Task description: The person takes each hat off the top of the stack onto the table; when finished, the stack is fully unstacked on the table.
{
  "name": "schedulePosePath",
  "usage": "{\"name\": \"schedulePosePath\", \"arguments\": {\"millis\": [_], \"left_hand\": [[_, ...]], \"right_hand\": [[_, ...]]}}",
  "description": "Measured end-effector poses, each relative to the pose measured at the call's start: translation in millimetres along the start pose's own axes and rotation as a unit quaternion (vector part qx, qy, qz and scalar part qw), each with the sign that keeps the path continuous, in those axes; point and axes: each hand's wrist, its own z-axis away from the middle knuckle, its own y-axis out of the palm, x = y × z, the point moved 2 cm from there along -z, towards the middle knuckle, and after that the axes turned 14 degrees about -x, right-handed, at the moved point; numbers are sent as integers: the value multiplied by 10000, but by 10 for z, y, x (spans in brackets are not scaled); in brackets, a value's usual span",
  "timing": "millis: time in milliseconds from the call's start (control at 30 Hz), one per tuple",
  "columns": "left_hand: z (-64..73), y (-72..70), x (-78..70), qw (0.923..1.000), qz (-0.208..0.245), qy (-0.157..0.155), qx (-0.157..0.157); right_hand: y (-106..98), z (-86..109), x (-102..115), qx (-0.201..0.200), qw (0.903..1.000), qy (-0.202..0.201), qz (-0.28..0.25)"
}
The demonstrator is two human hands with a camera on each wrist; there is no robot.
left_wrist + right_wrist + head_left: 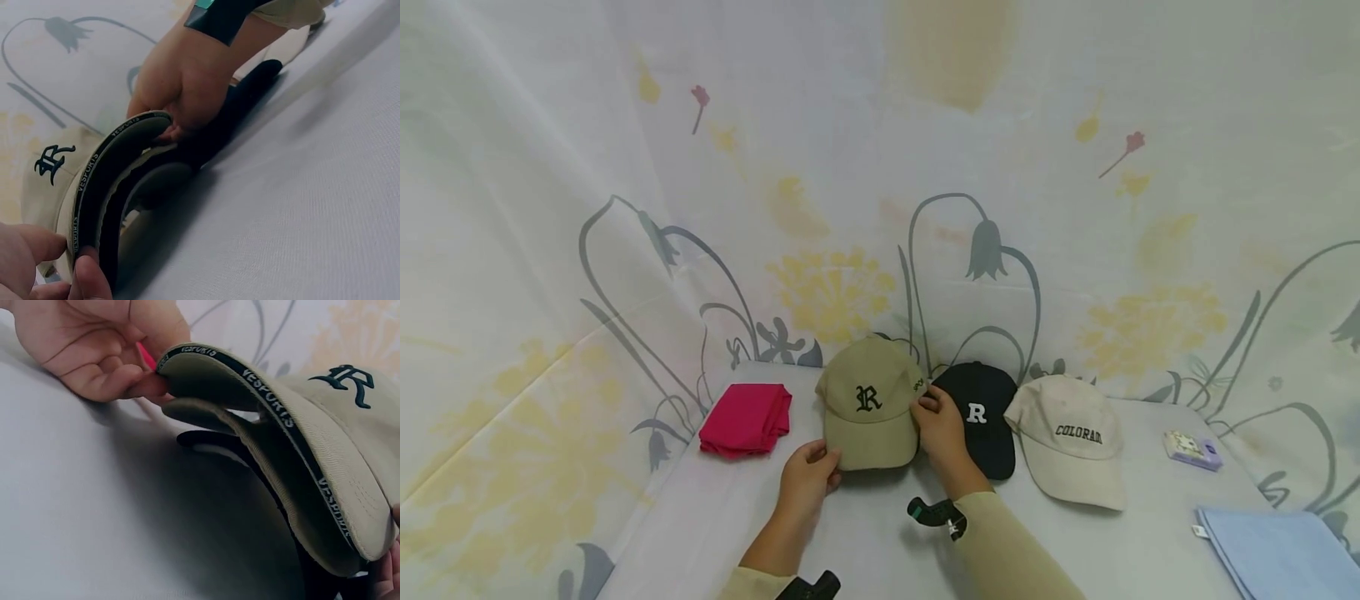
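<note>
A khaki baseball cap [868, 371] with a dark letter R faces me, brim forward. My left hand [805, 477] pinches the left corner of its brim, thumb and fingers on either side. On the opposite side, my right hand [943, 427] grips the cap where brim and crown meet. From the right wrist view, a second khaki brim [206, 411] and a black brim [215, 439] show nested beneath the top brim [337, 469]. A black cap [992, 450] with a white R stands just right of my right hand, partly covered by it.
A cream cap [1067, 408] lettered in dark thread sits beside the black one. Folded red cloth [741, 419] lies at the left, a small purple and white packet [1192, 450] at the right. Folded blue cloth [1277, 550] is near the right edge. A patterned curtain [850, 125] backs the table.
</note>
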Motion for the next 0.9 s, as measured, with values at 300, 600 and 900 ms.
{"name": "schedulePosePath", "arguments": {"millis": [300,600,900], "left_hand": [[87,-91,-11,9998,-169,60,132],[193,-113,-23,9990,-284,-59,341],[339,-93,-29,9988,-232,-47,422]], "right_hand": [[-82,78,14,-15,10000,-10,16],[-230,205,71,29,9999,-104,-130],[-401,323,114,-37,9997,-187,-136]]}}
